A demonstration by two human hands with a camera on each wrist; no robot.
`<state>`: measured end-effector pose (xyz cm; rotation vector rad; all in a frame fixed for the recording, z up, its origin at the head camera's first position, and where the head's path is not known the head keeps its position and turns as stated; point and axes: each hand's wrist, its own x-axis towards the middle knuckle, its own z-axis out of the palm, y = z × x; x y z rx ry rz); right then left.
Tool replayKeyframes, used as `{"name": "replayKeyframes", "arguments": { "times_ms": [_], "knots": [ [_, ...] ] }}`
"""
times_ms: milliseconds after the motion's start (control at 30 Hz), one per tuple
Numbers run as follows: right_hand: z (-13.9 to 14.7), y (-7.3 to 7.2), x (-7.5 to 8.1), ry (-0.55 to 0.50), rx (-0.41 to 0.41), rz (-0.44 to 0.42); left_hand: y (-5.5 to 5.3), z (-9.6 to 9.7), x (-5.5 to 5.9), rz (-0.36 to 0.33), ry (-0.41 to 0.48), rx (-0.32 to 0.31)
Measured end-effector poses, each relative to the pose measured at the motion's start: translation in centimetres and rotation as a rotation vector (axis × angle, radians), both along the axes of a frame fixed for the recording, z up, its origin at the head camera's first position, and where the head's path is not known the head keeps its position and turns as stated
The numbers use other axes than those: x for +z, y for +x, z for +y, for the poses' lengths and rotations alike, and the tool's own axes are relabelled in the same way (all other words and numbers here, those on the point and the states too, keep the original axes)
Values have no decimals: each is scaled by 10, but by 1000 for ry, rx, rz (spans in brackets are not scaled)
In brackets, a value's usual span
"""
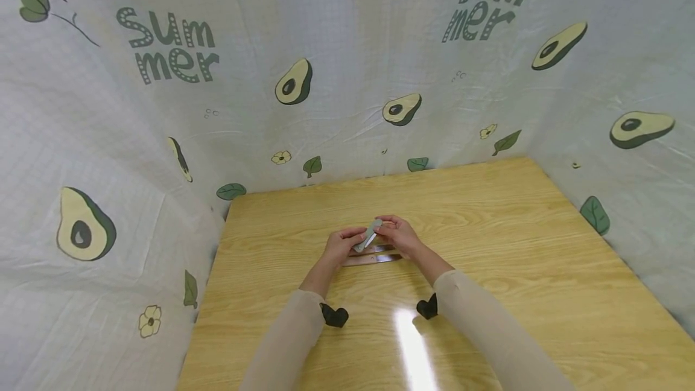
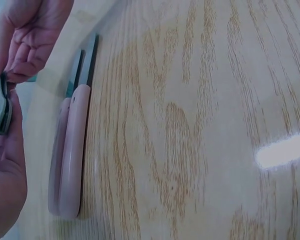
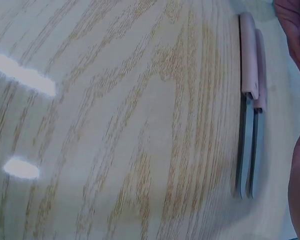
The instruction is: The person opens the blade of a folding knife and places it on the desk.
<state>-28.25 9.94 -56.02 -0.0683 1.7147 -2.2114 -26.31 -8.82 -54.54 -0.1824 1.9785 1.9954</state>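
Both hands hold a small grey-green folding knife (image 1: 371, 231) above the table, its narrow pale blade partly out beside the handle. My left hand (image 1: 339, 245) grips the lower end with the thumb along it. At the upper end, my right hand (image 1: 400, 235) pinches the folding knife with thumb and fingers. Below the hands lie two knives with pink handles, the nearer knife (image 1: 361, 260) and the farther knife (image 1: 382, 248), side by side with dark blades pointing right. In the left wrist view, the folding knife (image 2: 3, 112) shows its slotted handle edge-on.
The wood-grain table (image 1: 467, 216) carries a bright light reflection in front of the hands. A pale cloth (image 1: 347, 131) printed with avocados and leaves hangs along the back and both sides. A dark wrist mount sits at each sleeve.
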Motion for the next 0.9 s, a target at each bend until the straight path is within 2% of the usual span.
{"name": "replayKeyframes", "arguments": {
  "times_ms": [300, 500, 667, 900],
  "knots": [
    [-4, 0, 0, 65, -35, 9, 1, 2, -2, -43, -23, -79],
    [-8, 1, 1, 77, -6, 23, 2, 4, -3, -31, -28, -87],
    [-10, 2, 2, 104, 7, 22, 2, 4, -3, -6, 16, -84],
    [-10, 3, 3, 145, 1, 19, 3, 5, -4, -11, 39, -86]
  ]
}}
